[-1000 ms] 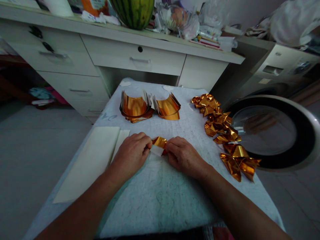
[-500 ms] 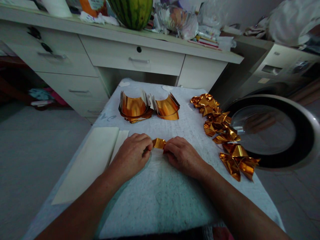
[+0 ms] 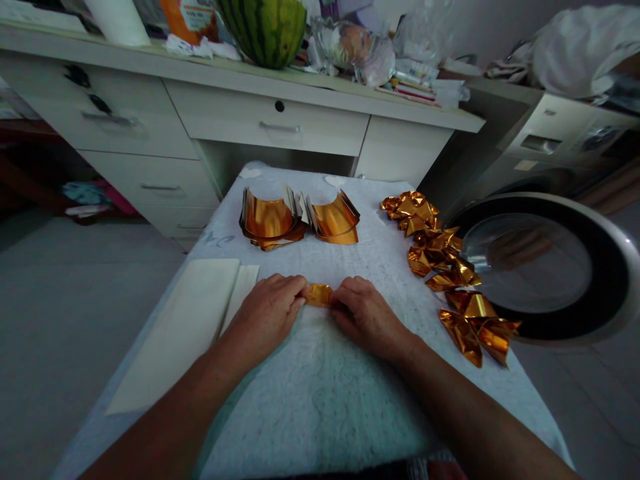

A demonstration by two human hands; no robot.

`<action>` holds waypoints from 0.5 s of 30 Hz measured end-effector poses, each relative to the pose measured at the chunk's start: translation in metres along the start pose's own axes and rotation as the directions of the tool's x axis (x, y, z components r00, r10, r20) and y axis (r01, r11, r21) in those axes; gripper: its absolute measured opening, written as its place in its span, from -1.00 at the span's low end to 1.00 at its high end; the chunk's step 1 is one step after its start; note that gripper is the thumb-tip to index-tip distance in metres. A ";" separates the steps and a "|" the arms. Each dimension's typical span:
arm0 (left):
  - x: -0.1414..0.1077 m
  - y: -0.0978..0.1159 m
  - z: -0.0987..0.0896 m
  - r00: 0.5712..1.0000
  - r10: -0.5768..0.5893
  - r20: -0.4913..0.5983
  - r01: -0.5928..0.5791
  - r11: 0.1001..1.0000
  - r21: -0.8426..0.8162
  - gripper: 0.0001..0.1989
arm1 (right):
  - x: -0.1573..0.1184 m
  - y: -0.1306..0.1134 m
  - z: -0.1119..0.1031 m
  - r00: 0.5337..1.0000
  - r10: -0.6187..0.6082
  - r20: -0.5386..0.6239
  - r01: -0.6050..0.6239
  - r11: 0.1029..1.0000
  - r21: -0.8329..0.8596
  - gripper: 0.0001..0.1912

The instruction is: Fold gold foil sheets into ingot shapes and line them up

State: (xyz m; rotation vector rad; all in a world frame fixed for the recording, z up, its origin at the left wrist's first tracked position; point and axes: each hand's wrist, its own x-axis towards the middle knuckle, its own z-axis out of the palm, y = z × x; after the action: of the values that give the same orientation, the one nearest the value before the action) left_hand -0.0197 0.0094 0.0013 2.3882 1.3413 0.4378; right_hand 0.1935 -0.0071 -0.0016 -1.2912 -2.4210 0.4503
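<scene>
Between my two hands lies a small piece of gold foil paper [image 3: 319, 295], its middle showing flat and shiny. My left hand [image 3: 273, 307] is closed on its left end, fingertips pinched together. On the right end, my right hand [image 3: 365, 312] grips with curled fingers, which hide that end of the foil. Two stacks of curved gold foil sheets, a left stack [image 3: 270, 217] and a right stack [image 3: 334, 219], stand beyond my hands. Several twisted gold foil pieces [image 3: 480, 327] form a line along the table's right side.
Folded white sheets [image 3: 185, 320] lie left of my left hand on the cloth-covered table [image 3: 320, 400]. Behind stands a white desk [image 3: 270, 123] with drawers, bearing a watermelon [image 3: 265, 30] and clutter. A washing machine's open round door [image 3: 540, 267] juts close to the table's right edge.
The view has tilted slightly, so everything sits a little lower. My fingers have closed tighter on the foil's ends, and its middle looks slightly flatter.
</scene>
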 end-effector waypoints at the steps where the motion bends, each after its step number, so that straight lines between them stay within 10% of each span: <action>1: 0.000 -0.001 0.001 1.000 0.012 0.005 -0.012 1.000 0.002 -0.91 | 0.000 0.000 0.000 1.000 0.004 0.008 -0.004 1.000 0.001 -0.93; 15: 0.003 -0.003 0.002 0.998 0.031 0.059 -0.034 0.998 0.053 -0.85 | 0.000 0.004 0.000 0.996 0.092 -0.008 -0.090 0.991 0.101 -0.88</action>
State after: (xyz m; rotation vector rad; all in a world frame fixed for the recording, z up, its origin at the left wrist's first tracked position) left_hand -0.0199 0.0128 -0.0013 2.4496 1.3064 0.3429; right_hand 0.1966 -0.0047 -0.0031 -1.3609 -2.3051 0.5794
